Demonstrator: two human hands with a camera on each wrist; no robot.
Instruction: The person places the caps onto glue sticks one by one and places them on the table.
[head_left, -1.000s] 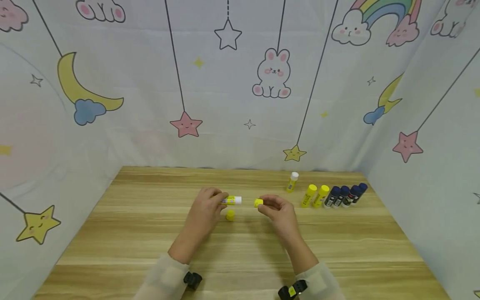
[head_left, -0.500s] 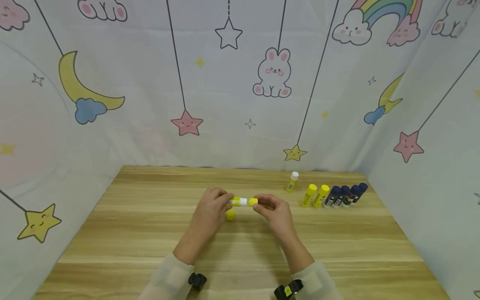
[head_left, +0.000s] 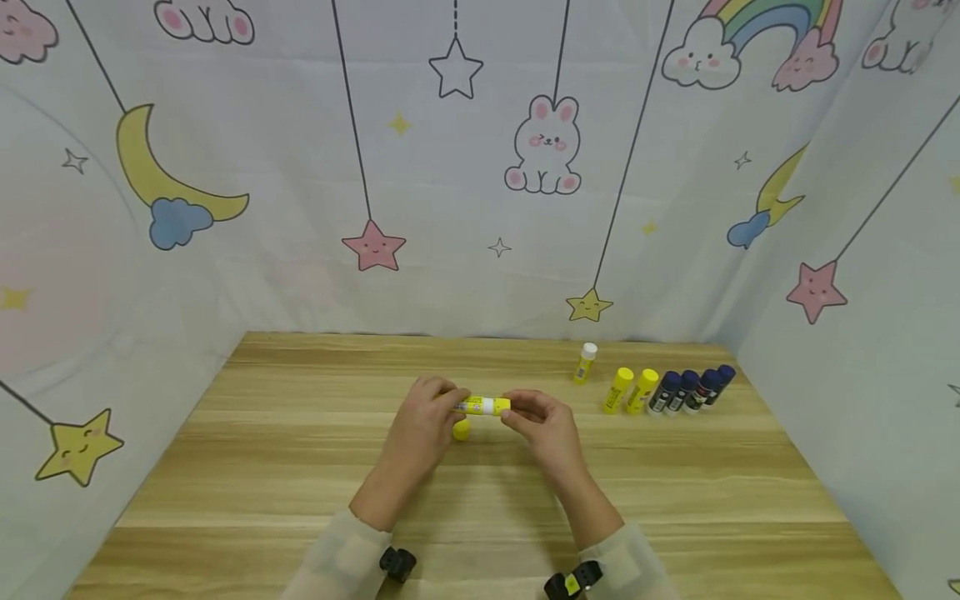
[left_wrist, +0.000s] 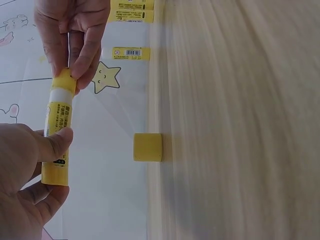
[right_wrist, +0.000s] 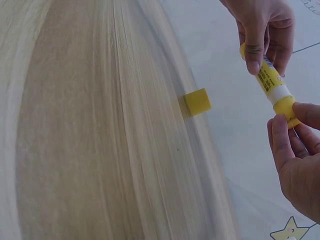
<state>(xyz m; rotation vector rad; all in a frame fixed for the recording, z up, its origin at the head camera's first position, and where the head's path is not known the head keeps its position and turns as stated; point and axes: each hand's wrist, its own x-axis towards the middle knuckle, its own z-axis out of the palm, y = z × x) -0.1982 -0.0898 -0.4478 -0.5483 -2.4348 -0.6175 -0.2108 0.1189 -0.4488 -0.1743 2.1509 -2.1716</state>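
My left hand (head_left: 429, 421) grips the yellow body of a glue stick (left_wrist: 58, 120) between thumb and fingers, holding it sideways above the table. At the glue stick's other end, my right hand (head_left: 549, 427) pinches a small yellow cap (right_wrist: 286, 107) with thumb and fingertips. The cap sits over the tip of the white section, and a white band still shows between cap and body. Below the hands, a second yellow cap (head_left: 461, 430) stands on the wooden table (head_left: 300, 467), close to the left hand's fingers.
A glue stick with a white top (head_left: 586, 363) stands at the back right. Beside it are two yellow-capped glue sticks (head_left: 619, 391) and several dark-blue-capped ones (head_left: 664, 394) in a row. A printed cloth (head_left: 450, 167) hangs behind the table.
The hands have come together: the glue stick has moved right and the yellow cap left. The gap between them has closed, and the cap now covers part of the white end.
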